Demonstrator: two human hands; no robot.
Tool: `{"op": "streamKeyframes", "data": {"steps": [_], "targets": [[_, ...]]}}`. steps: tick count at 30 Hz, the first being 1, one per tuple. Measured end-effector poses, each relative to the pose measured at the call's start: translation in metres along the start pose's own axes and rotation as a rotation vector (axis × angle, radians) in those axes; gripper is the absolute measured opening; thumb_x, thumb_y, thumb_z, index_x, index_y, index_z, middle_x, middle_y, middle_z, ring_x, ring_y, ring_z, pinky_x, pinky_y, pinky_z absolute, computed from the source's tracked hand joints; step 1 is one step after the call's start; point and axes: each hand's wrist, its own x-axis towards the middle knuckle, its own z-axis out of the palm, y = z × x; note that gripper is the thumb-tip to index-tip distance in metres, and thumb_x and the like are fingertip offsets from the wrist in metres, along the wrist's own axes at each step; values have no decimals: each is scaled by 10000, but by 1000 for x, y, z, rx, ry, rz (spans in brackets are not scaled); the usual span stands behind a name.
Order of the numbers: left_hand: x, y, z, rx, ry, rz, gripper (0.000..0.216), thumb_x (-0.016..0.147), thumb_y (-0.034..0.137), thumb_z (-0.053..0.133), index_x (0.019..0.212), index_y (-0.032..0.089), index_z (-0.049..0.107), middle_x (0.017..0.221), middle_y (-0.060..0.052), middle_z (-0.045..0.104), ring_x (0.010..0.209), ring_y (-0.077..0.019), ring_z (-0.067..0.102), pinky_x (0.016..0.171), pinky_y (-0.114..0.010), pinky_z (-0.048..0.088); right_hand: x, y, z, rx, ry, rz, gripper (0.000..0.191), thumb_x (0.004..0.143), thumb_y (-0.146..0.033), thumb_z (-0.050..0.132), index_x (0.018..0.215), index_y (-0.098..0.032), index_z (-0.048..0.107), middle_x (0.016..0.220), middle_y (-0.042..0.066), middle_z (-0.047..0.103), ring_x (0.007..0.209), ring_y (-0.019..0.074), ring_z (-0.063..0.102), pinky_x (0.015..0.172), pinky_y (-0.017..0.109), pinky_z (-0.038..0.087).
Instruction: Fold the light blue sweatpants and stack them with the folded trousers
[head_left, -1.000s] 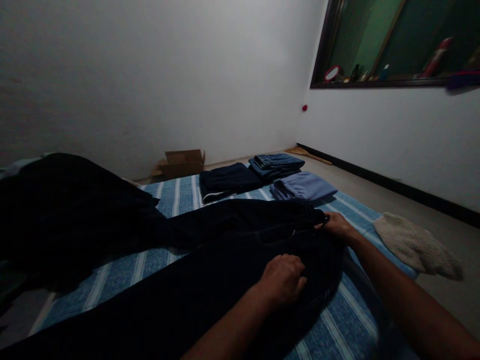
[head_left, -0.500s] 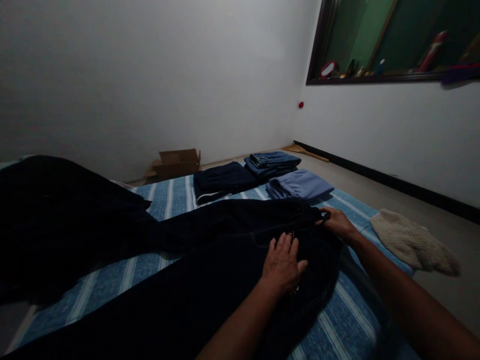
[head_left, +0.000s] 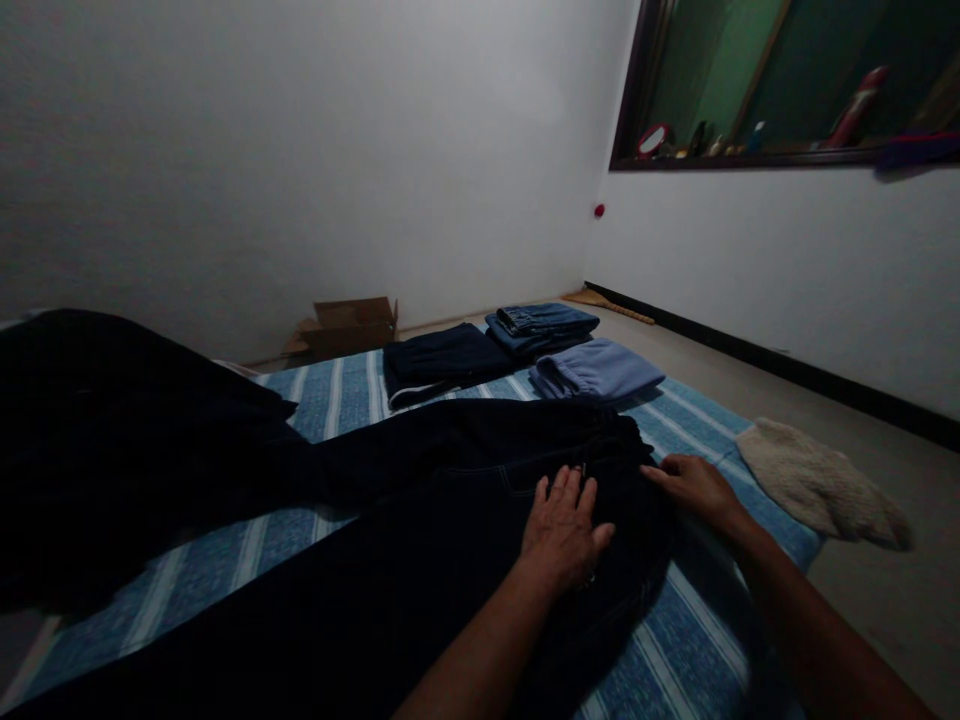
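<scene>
A pair of dark trousers (head_left: 420, 545) with pale stitching lies spread over the striped bedsheet, its waistband towards the right. My left hand (head_left: 564, 525) rests flat on the upper part, fingers stretched out. At the waistband edge, my right hand (head_left: 697, 492) has its fingers drawn together on the cloth; the fingertips are partly hidden. Just beyond the waistband sit folded light-blue trousers (head_left: 600, 368), folded dark trousers (head_left: 442, 358) and a stack of folded jeans (head_left: 544, 325).
A large heap of dark clothing (head_left: 112, 450) covers the left side of the blue-and-white striped sheet (head_left: 337, 385). A beige fluffy cloth (head_left: 817, 480) hangs over the right edge. An open cardboard box (head_left: 352, 325) stands behind, by the wall. A window (head_left: 787, 80) is at upper right.
My right hand has moved from the waistband's far corner down along its edge, towards me. The left hand stays flat on the trousers. The view has shifted slightly.
</scene>
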Motion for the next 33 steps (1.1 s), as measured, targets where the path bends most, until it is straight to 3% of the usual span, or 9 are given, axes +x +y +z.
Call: {"op": "streamKeyframes", "data": {"steps": [4, 10, 17, 25, 27, 29, 33], "targets": [[0, 1, -2, 4, -15, -4, 659, 931, 570, 228, 1448, 167, 295, 1532, -133, 263, 1425, -276, 159, 1129, -514, 162, -2, -3, -3, 140, 20, 1, 359, 677, -479, 592, 462, -206, 501, 479, 2, 527, 502, 148, 499, 460, 256, 277], [1, 1, -5, -12, -45, 6, 631, 918, 601, 248, 1445, 259, 309, 1529, -123, 275, 1421, -300, 166, 1111, -539, 159, -7, 3, -11, 411, 28, 29, 310, 603, -452, 608, 480, -204, 469, 464, -38, 455, 472, 109, 422, 450, 237, 309], [0, 1, -11, -44, -105, 46, 632, 885, 661, 279, 1425, 337, 335, 1544, -111, 235, 1423, -348, 120, 1091, -595, 135, -15, 1, -10, 474, 20, 104, 297, 582, -471, 624, 517, -203, 514, 489, -20, 511, 479, 130, 473, 452, 247, 347], [-2, 2, -11, -75, -109, 96, 638, 913, 617, 232, 1441, 268, 312, 1559, -58, 204, 1431, -321, 86, 1101, -622, 106, -5, 13, -1, 346, 33, 79, 281, 615, -450, 597, 502, -214, 493, 483, -14, 512, 481, 144, 484, 467, 262, 348], [-2, 2, -11, -91, -115, 110, 638, 919, 605, 229, 1446, 253, 302, 1559, -48, 202, 1433, -307, 91, 1107, -620, 101, -6, 13, 0, 201, 45, 38, 235, 652, -404, 579, 527, -215, 517, 527, 7, 553, 523, 167, 530, 496, 274, 369], [-2, 2, -11, -101, -126, 119, 637, 921, 598, 231, 1449, 246, 293, 1559, -42, 200, 1434, -296, 101, 1113, -617, 94, -12, 5, 1, 4, 166, -48, 159, 693, -347, 559, 621, -207, 579, 638, 44, 614, 608, 204, 579, 544, 300, 399], [-2, 2, -10, -100, -125, 121, 643, 923, 594, 230, 1454, 235, 282, 1559, -48, 193, 1436, -281, 97, 1122, -611, 86, -34, -34, 9, -183, 470, -445, 211, 842, -275, 444, 804, -191, 634, 867, 119, 665, 837, 268, 617, 751, 398, 463]]}}
